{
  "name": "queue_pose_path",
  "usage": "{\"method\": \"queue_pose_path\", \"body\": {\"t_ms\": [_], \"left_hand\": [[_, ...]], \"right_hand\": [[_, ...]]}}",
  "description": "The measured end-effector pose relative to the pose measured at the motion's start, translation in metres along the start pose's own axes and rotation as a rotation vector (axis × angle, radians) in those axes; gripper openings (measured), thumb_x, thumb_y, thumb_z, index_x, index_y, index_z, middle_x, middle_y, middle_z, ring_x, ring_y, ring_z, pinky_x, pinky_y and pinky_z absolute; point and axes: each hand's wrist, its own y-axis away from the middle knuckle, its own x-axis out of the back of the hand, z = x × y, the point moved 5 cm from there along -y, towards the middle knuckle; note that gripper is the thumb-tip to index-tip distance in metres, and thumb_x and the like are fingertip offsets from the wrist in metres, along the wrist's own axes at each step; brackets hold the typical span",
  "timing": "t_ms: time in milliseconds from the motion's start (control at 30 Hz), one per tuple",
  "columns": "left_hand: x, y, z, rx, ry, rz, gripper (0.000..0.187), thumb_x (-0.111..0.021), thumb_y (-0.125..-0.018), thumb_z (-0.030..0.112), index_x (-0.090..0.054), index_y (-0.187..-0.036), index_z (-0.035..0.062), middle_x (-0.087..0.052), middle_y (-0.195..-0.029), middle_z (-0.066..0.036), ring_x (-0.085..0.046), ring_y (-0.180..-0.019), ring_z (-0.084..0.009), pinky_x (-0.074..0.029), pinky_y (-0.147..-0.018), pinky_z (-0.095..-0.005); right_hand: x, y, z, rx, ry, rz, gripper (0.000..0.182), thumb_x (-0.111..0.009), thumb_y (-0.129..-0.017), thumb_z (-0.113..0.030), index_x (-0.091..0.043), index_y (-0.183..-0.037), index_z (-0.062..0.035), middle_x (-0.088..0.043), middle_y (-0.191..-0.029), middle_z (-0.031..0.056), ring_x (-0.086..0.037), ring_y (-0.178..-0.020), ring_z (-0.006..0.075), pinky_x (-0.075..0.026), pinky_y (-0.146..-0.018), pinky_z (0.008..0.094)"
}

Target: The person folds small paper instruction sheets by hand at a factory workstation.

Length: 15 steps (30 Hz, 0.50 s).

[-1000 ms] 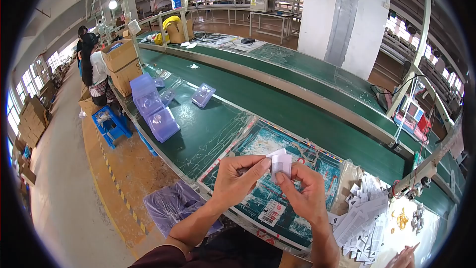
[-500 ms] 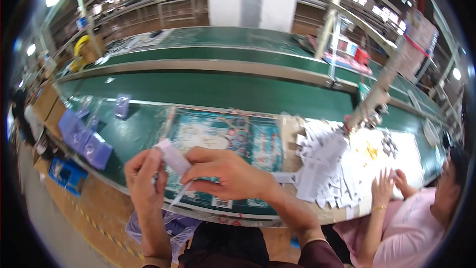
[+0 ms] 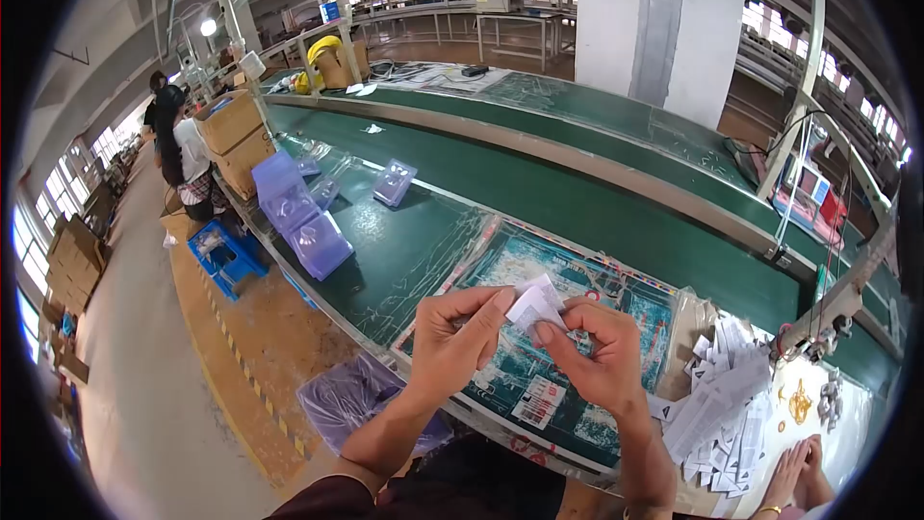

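Observation:
A small folded white paper (image 3: 535, 306) is held up between my two hands, above a worn green-and-white mat. My left hand (image 3: 460, 335) pinches its left edge between thumb and fingers. On the right side, my right hand (image 3: 599, 345) grips the lower corner with thumb and forefinger. A heap of white paper strips (image 3: 727, 404) lies to the right of my right hand. Beneath the hands, a printed barcode label (image 3: 540, 402) shows on the mat.
Purple plastic trays (image 3: 313, 236) stand at the bench's left edge, near cardboard boxes (image 3: 234, 140). A blue stool (image 3: 227, 255) is on the floor. A co-worker's hands (image 3: 791, 474) rest at the lower right. Another person (image 3: 189, 149) is far left.
The view has swung left, bringing the aisle and a distant person into sight. My hands have come closer together on the paper, which now looks folded shorter; the dangling strip is no longer seen.

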Motion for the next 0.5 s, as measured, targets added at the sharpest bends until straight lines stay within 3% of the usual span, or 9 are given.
{"method": "queue_pose_path", "body": {"t_ms": [133, 233, 300, 333, 400, 500], "left_hand": [[0.003, 0.002, 0.001, -0.016, 0.049, -0.021, 0.024, -0.066, -0.098, 0.015, -0.072, -0.112, -0.0046, -0.060, -0.063, 0.001, -0.042, -0.045, -0.0008, -0.029, -0.041, -0.0197], [0.000, 0.006, 0.007, -0.021, 0.017, -0.004, 0.028, -0.070, -0.095, 0.015, -0.070, -0.115, -0.0047, -0.067, -0.071, -0.002, -0.051, -0.053, -0.0016, -0.037, -0.046, -0.0185], [-0.005, 0.005, 0.016, -0.057, -0.141, 0.030, 0.034, -0.075, -0.092, 0.015, -0.069, -0.120, -0.0034, -0.074, -0.085, -0.007, -0.061, -0.068, -0.0041, -0.046, -0.057, -0.0185], [-0.005, 0.005, 0.019, -0.058, -0.138, 0.037, 0.034, -0.075, -0.092, 0.015, -0.069, -0.120, -0.0034, -0.074, -0.085, -0.007, -0.061, -0.068, -0.0041, -0.046, -0.057, -0.0185], [-0.005, 0.005, 0.021, -0.017, -0.214, 0.025, 0.037, -0.076, -0.090, 0.013, -0.068, -0.123, -0.0018, -0.075, -0.097, -0.013, -0.065, -0.084, -0.0074, -0.052, -0.069, -0.0209], [-0.010, 0.004, 0.025, -0.088, -0.251, 0.025, 0.035, -0.075, -0.091, 0.010, -0.068, -0.123, -0.0011, -0.075, -0.098, -0.014, -0.066, -0.085, -0.0082, -0.053, -0.071, -0.0218]], "right_hand": [[-0.004, 0.004, 0.008, -0.080, -0.103, -0.006, 0.016, -0.073, -0.089, -0.005, -0.064, -0.078, 0.0025, -0.068, -0.075, 0.0092, -0.061, -0.069, 0.0109, -0.046, -0.062, 0.0253], [-0.008, 0.007, 0.012, -0.153, -0.262, 0.033, 0.015, -0.070, -0.092, -0.006, -0.066, -0.081, 0.0032, -0.069, -0.079, 0.0089, -0.062, -0.073, 0.0104, -0.047, -0.066, 0.0247], [-0.009, 0.007, 0.009, -0.174, -0.381, 0.040, 0.014, -0.067, -0.095, -0.007, -0.067, -0.085, 0.0035, -0.070, -0.083, 0.0095, -0.063, -0.076, 0.0111, -0.048, -0.068, 0.0251], [-0.010, 0.007, 0.009, -0.175, -0.380, 0.033, 0.014, -0.067, -0.095, -0.007, -0.067, -0.085, 0.0035, -0.070, -0.083, 0.0095, -0.063, -0.076, 0.0111, -0.048, -0.068, 0.0251], [-0.010, 0.008, 0.007, -0.147, -0.354, -0.007, 0.014, -0.065, -0.096, -0.006, -0.066, -0.086, 0.0036, -0.070, -0.085, 0.0105, -0.063, -0.078, 0.0110, -0.048, -0.069, 0.0253], [-0.009, 0.008, 0.006, -0.159, -0.336, -0.022, 0.014, -0.065, -0.095, -0.006, -0.065, -0.085, 0.0035, -0.070, -0.085, 0.0102, -0.062, -0.079, 0.0106, -0.048, -0.069, 0.0251]]}}
